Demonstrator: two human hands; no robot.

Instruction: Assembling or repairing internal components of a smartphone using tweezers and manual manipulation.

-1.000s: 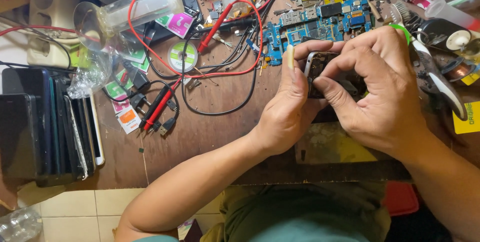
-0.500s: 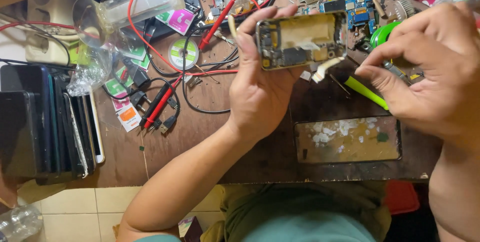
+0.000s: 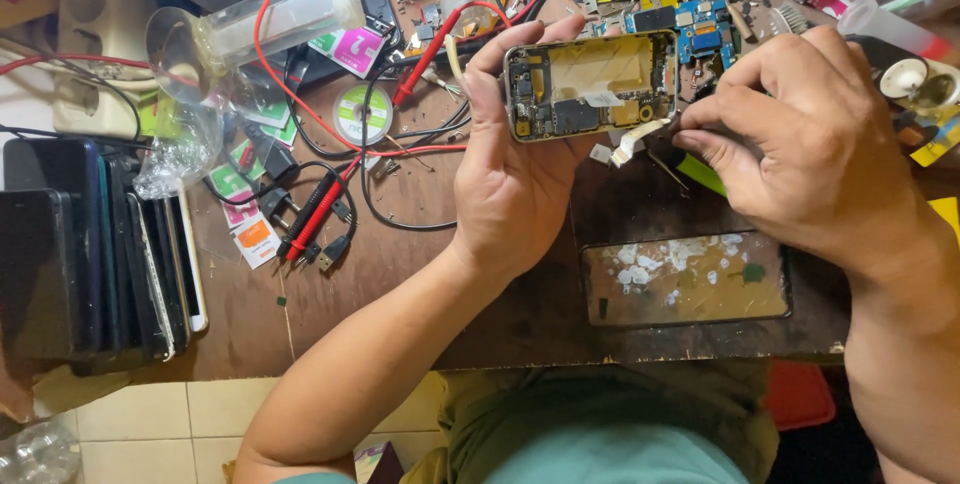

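My left hand (image 3: 510, 174) holds an opened phone body (image 3: 590, 86) above the brown workbench, its inner side up, showing a gold plate and small dark parts. A pale ribbon strip (image 3: 635, 141) hangs from its lower edge. My right hand (image 3: 800, 144) is at the phone's right end, fingers pinched around a tool with a green handle (image 3: 700, 173) just below the phone. A blue circuit board (image 3: 705, 29) lies on the bench behind the phone.
A glass panel with white residue (image 3: 685, 279) lies flat near the bench's front edge. Red and black probe leads (image 3: 320, 209), a solder roll (image 3: 362, 114) and a clear syringe-like tube (image 3: 275, 19) clutter the left. Several phones (image 3: 95, 254) are stacked at far left.
A second ago both hands were clasped around the phone. The left hand then turned it inner side up, and the right hand has come back to its right end with the green tool.
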